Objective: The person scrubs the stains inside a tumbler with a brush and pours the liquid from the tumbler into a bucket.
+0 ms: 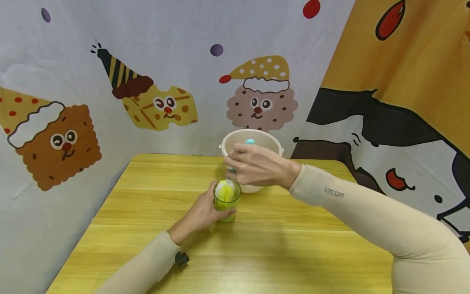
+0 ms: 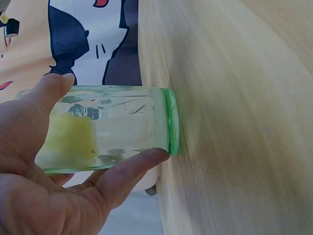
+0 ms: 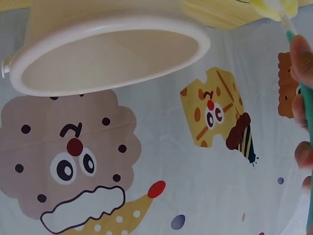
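Observation:
My left hand (image 1: 203, 210) holds a green-tinted drinking glass (image 2: 122, 122) around its side, and the glass stands upright with its base at the tabletop. Inside the upper part of the glass is the yellow and white sponge head (image 1: 225, 191) of a cup brush. My right hand (image 1: 257, 165) grips the brush's teal handle (image 3: 307, 105) from above, and the handle's rounded end (image 1: 250, 141) shows over the knuckles. In the left wrist view the yellow sponge (image 2: 73, 134) shows through the glass wall, away from the base.
A cream bucket (image 1: 253, 189) stands just behind the glass, partly covered by my right hand. Both stand on a yellow wood-grain table (image 1: 293, 245). A cloth printed with cartoon figures (image 1: 165, 49) hangs behind the table's back edge.

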The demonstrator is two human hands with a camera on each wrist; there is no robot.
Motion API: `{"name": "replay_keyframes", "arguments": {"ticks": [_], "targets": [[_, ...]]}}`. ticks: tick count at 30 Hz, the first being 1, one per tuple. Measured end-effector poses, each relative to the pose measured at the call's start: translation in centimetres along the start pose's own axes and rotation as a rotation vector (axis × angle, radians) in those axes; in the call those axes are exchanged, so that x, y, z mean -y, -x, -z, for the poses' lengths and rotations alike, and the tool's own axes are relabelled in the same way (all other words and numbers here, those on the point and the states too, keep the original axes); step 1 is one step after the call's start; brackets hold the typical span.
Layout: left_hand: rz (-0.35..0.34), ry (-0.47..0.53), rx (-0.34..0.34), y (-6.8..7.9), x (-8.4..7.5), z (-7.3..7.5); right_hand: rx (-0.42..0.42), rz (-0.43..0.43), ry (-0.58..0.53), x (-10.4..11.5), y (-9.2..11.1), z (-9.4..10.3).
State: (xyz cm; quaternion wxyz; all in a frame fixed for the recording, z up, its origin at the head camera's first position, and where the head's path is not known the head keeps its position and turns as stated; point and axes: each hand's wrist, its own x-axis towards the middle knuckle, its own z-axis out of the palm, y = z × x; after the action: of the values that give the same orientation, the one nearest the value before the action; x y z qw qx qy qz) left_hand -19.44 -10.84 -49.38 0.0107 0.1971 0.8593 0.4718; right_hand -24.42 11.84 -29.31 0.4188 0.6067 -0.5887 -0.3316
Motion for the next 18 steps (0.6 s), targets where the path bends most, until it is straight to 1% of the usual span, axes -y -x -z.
{"name": "replay_keyframes", "arguments": {"ticks": [5,9,18], "targets": [[0.006,-0.006,-0.001,0.0,0.0,0.0,0.013,-0.048,-0.002,0.4,-0.1,0.0],[0.005,-0.012,-0.006,0.0,0.0,0.0,0.039,-0.063,0.001,0.5,-0.1,0.3],[-0.007,-0.029,-0.011,0.0,0.2,0.0,0.140,-0.036,-0.034,0.1,-0.4,1.1]]}}
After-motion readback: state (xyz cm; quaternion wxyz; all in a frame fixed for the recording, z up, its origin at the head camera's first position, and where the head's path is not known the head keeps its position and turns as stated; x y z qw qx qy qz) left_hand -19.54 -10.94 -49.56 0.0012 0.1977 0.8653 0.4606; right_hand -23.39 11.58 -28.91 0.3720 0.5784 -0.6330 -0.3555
